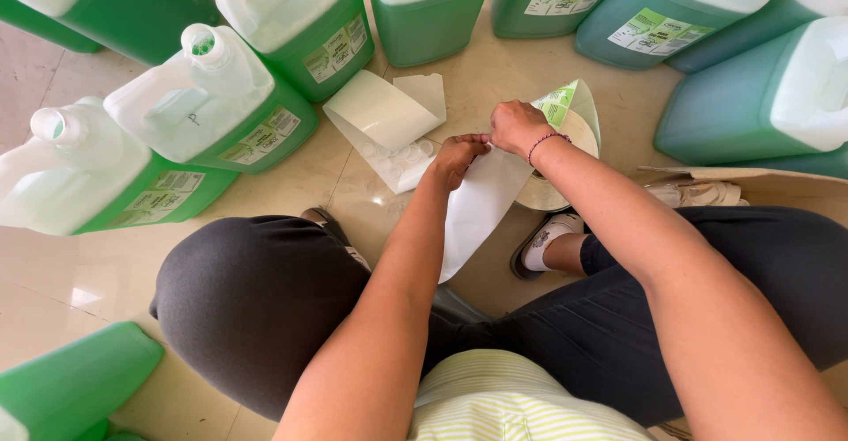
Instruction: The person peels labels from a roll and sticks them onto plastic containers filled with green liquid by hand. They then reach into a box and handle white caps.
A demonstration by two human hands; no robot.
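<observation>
Both hands [486, 140] pinch white backing strip [477, 207], green jugs [221, 110] crowding around.

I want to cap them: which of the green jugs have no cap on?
The two jugs at left: one showing an open green-filled neck, and its neighbour at the far left.

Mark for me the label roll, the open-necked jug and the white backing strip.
label roll [579, 132], head view, on its pale flat face right of the hands.
open-necked jug [205, 45], head view, on its uncapped neck.
white backing strip [481, 207], head view, mid-strip below the hands.
</observation>
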